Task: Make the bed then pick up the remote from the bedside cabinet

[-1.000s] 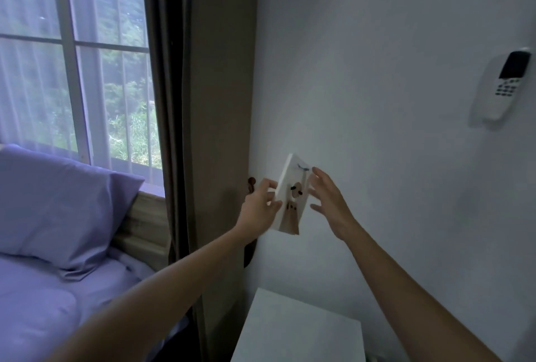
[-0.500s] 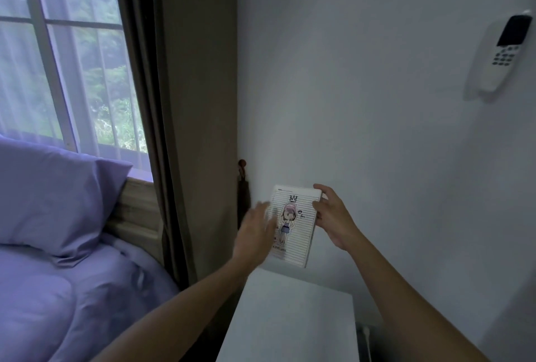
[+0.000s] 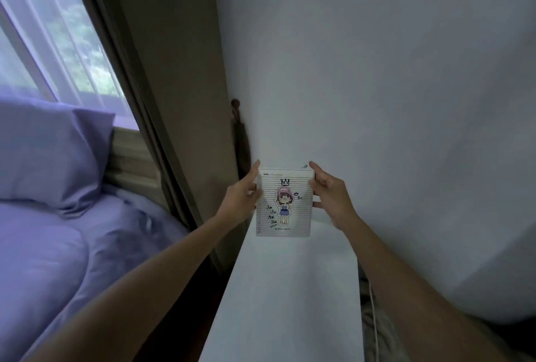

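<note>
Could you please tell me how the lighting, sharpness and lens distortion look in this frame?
Head view: daylight from the window at left leaves the room dim and bluish; head view: wide-angle distortion bows the curtain; head view: the notepad drawing is fairly sharp, its small writing unreadable; head view: a broad soft shadow darkens the wall at lower right.

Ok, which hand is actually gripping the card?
The right hand: its fingers curl round the card's right edge; the left hand lies flat against the left edge.
</note>
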Demonstrator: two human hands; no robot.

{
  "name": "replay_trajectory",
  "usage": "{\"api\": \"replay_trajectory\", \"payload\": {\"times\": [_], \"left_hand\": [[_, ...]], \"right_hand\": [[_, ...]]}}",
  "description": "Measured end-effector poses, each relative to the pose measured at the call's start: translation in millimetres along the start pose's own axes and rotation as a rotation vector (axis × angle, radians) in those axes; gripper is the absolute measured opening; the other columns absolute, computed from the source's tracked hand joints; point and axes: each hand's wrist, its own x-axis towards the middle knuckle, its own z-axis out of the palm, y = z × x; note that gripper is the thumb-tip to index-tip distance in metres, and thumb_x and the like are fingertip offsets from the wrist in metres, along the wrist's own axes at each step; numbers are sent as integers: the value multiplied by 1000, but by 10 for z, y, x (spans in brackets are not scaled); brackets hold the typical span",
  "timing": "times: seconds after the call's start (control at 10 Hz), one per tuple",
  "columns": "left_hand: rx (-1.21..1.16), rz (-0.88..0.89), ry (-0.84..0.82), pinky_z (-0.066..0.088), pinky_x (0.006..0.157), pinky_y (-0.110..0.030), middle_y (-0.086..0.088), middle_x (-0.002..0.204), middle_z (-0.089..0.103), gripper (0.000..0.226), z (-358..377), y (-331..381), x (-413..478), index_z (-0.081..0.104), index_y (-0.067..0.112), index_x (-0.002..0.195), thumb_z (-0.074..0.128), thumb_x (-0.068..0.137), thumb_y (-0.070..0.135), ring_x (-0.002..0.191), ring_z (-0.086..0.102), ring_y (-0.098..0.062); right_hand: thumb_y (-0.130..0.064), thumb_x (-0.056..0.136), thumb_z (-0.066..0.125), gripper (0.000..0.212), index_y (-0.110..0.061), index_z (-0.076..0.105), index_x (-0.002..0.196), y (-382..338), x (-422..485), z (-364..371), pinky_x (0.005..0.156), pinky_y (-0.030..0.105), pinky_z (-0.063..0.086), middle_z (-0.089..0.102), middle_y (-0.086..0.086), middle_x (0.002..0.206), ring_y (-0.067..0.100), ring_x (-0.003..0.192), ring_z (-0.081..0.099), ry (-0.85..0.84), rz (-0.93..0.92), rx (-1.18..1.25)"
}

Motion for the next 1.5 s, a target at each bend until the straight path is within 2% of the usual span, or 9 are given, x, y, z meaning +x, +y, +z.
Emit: {"api": "replay_trajectory", "payload": {"times": [0.2,0.4,0.6,0.8,0.9,1.1,1.2,1.4,1.5], "left_hand": [[78,-171,110,36,89,-12,-1,125,65,55,624,-678,-208,34,34,144,46,95,12,105,62,-12],[58,-270,65,42,95,-17,1,127,62,56,1092,-1180,-427,27,36,147,42,98,14,102,57,-6],[34,-358,-8,40,83,-13,5,114,60,57,1247,-1320,-604,18,39,148,38,100,16,93,55,-7],[108,-358,-85,42,60,-19,-5,85,61,59,1278,-1397,-723,12,40,149,37,100,19,59,51,-10],[72,-387,-115,53,74,-30,-5,106,63,66,1302,-1307,-724,4,34,151,40,99,18,85,64,-22],[59,-445,-94,50,95,-39,-6,141,51,68,1336,-1242,-854,5,30,152,42,97,13,126,53,-26],[87,-436,-109,51,94,-38,-7,139,53,68,1320,-1231,-895,5,30,152,42,97,13,124,54,-27],[165,-410,-202,48,95,-38,-8,144,47,78,1303,-1160,-813,-9,24,151,45,95,14,124,52,-31],[207,-405,-228,47,98,-39,-7,149,39,78,1229,-1148,-783,-6,24,151,45,94,16,127,49,-31]], "right_hand": [[-7,95,53,44,-28,54,134,1073,108,198,99,51,48,65,0,125,18,112,61,79,114,-96],[-8,93,53,45,-32,54,131,1901,130,265,105,50,44,60,-2,133,15,119,56,77,180,-99],[-11,93,54,52,-58,50,116,2205,-9,304,102,50,46,63,-19,117,10,111,59,63,171,-117],[-13,94,54,49,-55,53,118,2275,-135,293,102,47,46,66,-9,114,9,105,59,69,200,-123],[-9,93,54,44,-30,55,132,2221,-115,304,105,34,43,64,-1,126,11,111,58,54,193,-152],[-13,95,51,39,-19,55,134,2001,-244,334,97,15,37,63,-2,128,9,114,56,67,166,-231],[-15,97,50,38,-17,54,134,1963,-317,308,90,10,36,62,1,130,11,117,56,87,156,-279],[-16,95,46,37,-16,54,131,1864,-325,277,78,25,45,65,5,108,18,107,58,-4,191,-382],[-16,93,47,48,-19,44,141,1870,-323,242,80,22,44,59,8,129,26,119,56,-87,238,-486]]}}
